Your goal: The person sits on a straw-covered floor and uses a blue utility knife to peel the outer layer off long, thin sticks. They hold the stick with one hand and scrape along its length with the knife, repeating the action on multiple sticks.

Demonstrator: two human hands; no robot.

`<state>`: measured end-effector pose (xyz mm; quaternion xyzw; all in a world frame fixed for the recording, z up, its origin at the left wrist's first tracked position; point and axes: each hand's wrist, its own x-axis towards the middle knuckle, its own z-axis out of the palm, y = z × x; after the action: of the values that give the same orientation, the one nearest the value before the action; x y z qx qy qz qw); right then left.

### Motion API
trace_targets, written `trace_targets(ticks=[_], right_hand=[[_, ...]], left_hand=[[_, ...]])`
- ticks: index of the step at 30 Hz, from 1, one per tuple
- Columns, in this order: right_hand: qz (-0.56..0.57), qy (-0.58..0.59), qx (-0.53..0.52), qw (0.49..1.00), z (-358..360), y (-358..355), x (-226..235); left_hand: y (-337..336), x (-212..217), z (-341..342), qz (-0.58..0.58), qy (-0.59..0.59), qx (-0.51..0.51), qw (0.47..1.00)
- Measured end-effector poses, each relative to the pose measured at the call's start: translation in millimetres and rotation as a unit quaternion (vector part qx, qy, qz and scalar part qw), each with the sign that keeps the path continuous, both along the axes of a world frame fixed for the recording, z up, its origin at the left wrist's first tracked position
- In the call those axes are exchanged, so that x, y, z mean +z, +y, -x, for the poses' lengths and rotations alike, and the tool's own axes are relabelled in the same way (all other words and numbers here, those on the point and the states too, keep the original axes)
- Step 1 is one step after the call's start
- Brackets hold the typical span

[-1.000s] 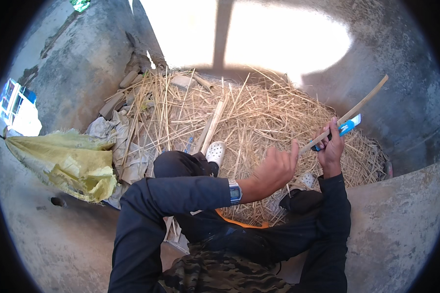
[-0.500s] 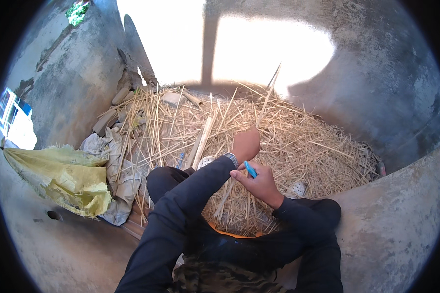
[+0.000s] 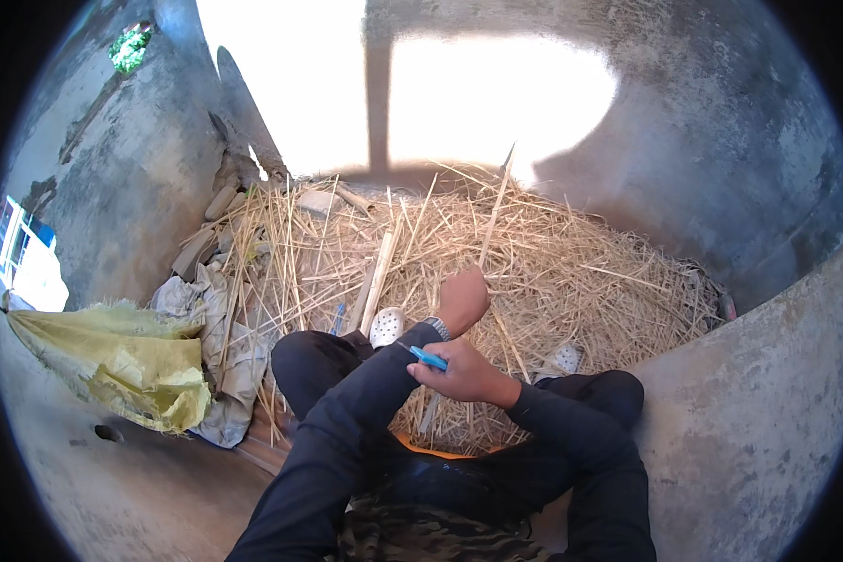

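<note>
My left hand (image 3: 464, 302), with a metal-banded watch (image 3: 436, 327) at the wrist, is closed over the straw. A long pale stalk (image 3: 496, 211) rises from it toward the wall; its fingers are partly hidden by the back of the hand. Nearer to me, my right hand (image 3: 468, 373) grips a blue-handled knife (image 3: 428, 357). The knife's thin grey tip points left, over my left forearm. Loose straw (image 3: 571, 272) lies all around both hands.
White perforated shoes (image 3: 386, 327) show at my feet. Split pale sticks (image 3: 377, 281) lie left of my hands. A torn yellow sack (image 3: 112, 351) and a crumpled grey cloth (image 3: 225, 328) are at the left. Concrete walls (image 3: 702, 112) enclose the straw.
My right hand has drawn down and left, and the knife now points left over my left forearm. My left hand has come slightly nearer, with the stalk. The view has shifted slightly.
</note>
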<state>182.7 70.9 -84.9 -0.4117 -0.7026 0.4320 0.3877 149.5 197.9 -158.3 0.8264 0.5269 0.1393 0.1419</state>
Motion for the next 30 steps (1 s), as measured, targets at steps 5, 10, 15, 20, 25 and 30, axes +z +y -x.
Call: trace_targets(ticks=[5,10,15,20,25,30], right_hand=[[-0.069,-0.029,-0.138,0.988,-34.5,-0.7,30.3],[-0.021,-0.191,-0.278,0.941,-94.3,22.3,42.3],[0.092,0.076,-0.275,0.954,-101.3,39.5,13.8],[0.235,0.331,-0.156,0.901,-85.6,33.3,22.4],[0.241,0.361,-0.125,0.892,-72.9,26.3,13.6],[-0.079,-0.131,-0.196,0.969,-77.9,20.3,18.8]], left_hand=[[-21.9,7.2,20.9,0.184,-0.234,-0.118,0.947],[-68.5,72.4,89.0,0.442,-0.386,-0.164,0.793],[-107.5,106.2,121.6,0.481,-0.367,-0.217,0.766],[-124.9,89.3,134.3,0.49,-0.392,-0.207,0.751],[-136.8,94.6,115.4,0.495,-0.472,-0.172,0.709],[-136.3,102.8,118.7,0.467,-0.501,-0.087,0.724]])
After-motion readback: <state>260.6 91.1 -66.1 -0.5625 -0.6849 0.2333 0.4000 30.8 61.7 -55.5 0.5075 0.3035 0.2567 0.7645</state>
